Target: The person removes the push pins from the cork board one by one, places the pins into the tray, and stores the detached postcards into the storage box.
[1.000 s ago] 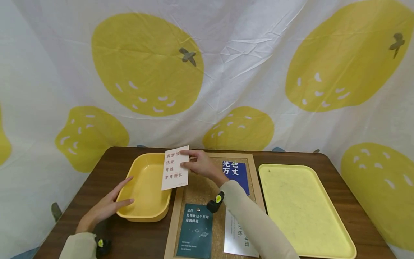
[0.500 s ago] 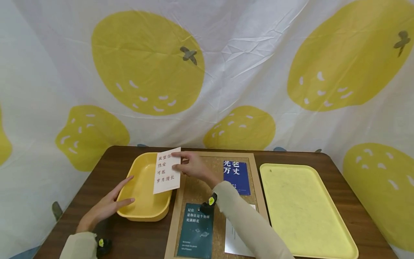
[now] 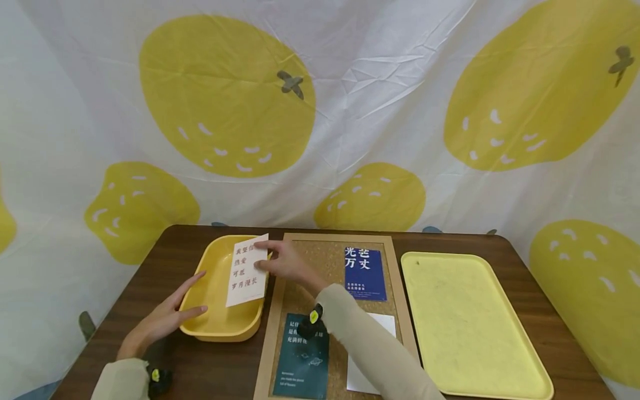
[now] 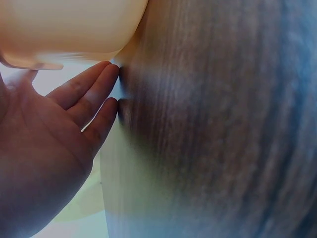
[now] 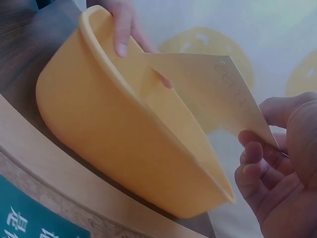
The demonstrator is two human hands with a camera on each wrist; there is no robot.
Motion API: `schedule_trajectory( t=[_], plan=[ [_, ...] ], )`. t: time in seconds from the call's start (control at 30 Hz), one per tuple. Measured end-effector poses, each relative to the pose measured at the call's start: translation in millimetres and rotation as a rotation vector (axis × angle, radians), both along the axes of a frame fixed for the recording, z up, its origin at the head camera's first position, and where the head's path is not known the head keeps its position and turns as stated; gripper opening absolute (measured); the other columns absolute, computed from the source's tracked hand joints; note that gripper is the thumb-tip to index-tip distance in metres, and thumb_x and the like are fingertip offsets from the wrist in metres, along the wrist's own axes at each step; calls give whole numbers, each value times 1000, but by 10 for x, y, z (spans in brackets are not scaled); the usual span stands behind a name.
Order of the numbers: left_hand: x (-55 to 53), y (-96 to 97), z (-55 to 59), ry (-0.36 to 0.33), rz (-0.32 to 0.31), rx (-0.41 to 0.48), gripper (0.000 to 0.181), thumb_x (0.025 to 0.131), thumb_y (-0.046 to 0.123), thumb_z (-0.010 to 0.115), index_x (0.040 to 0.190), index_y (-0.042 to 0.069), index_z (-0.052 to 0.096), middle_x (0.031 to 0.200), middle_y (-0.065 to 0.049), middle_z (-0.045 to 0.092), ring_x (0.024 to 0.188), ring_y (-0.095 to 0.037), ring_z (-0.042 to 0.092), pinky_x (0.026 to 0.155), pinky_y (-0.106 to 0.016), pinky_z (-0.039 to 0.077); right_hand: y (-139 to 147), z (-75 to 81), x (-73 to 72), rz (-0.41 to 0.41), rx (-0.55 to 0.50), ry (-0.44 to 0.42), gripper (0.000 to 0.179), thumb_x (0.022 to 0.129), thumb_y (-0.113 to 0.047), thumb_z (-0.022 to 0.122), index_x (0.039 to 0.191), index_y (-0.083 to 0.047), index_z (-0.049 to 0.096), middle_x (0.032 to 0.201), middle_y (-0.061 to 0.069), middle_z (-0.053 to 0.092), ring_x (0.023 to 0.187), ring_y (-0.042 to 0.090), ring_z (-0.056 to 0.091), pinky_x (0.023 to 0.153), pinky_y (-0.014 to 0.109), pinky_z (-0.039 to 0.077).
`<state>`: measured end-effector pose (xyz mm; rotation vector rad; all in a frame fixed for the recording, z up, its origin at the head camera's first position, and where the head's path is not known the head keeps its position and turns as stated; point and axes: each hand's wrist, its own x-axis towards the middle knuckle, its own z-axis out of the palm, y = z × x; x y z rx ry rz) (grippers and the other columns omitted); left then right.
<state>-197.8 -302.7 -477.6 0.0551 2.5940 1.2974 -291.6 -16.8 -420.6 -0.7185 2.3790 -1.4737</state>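
My right hand (image 3: 286, 261) pinches a white postcard (image 3: 246, 278) with red Chinese writing by its right edge. The card is tilted over the yellow plastic basin (image 3: 210, 328), its printed face towards the head camera. In the right wrist view, the card's back (image 5: 198, 74) shows a wavy line, and the thumb and forefinger hold its edge. My left hand (image 3: 162, 319) holds the basin's left rim, with thumb and forefinger over it. In the left wrist view, the other fingers of the left hand (image 4: 54, 124) stay outside, below the rim, near the wooden table (image 4: 198, 99).
A framed cork board (image 3: 310, 294) lies right of the basin. On it are a blue card (image 3: 365, 278), a dark green card (image 3: 300, 366) and a white card (image 3: 359, 378), partly under the right sleeve. A pale yellow tray (image 3: 470, 322) lies farther right. A lemon-print curtain (image 3: 350, 111) hangs behind.
My right hand has moved left and slightly down, carrying the postcard from the basin's right rim to over its inside. The left hand has stayed on the rim.
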Motion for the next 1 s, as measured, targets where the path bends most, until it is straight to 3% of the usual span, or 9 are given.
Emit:
schedule_trajectory(
  t=[0.17,0.37,1.0],
  plan=[
    [-12,-1,11,-1,10,-10,77,80,45,63,142,43,15,151,-12,9,135,-40,9,99,-65,12,-74,-10,26,0,22,-3,45,81,-23,68,124,-19,58,98,-3,58,68,10,56,55,22,48],
    [-16,-8,-4,9,-1,-7,77,80,45,63,141,44,16,151,-11,10,135,-39,9,99,-65,13,-158,-46,58,13,18,-48,45,82,-22,68,125,-22,56,95,-3,58,63,11,57,52,23,48],
    [1,7,5,-8,-3,9,77,82,44,62,143,40,16,152,-11,8,135,-38,9,100,-64,12,-310,-132,142,5,81,-32,44,82,-26,67,125,-25,56,101,-9,57,70,8,57,58,22,50]
  ],
)
